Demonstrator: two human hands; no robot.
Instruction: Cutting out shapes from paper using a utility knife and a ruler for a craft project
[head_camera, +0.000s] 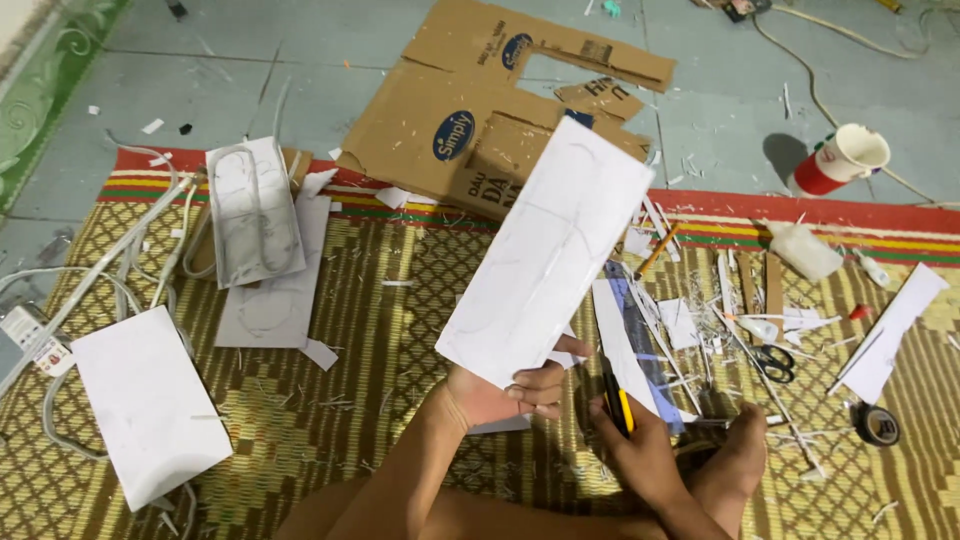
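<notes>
A: Centre of frame: where is the board (545, 265)?

B: Your left hand (510, 395) is closed on its lower edge, fingers curled over the front. The long axis rises from lower left to upper right, above the mat (350, 400).

A: And your right hand (640, 450)?

B: Lower right of the board, wrapped around a yellow knife (617, 405), just beside the board's lower corner. The left hand is nearer. Scissors (775, 362) lie well apart, right.

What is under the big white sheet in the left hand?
Below the raised white sheet held by the left hand lie the woven mat and part of the flattened cardboard. Anything directly beneath stays hidden.
</notes>
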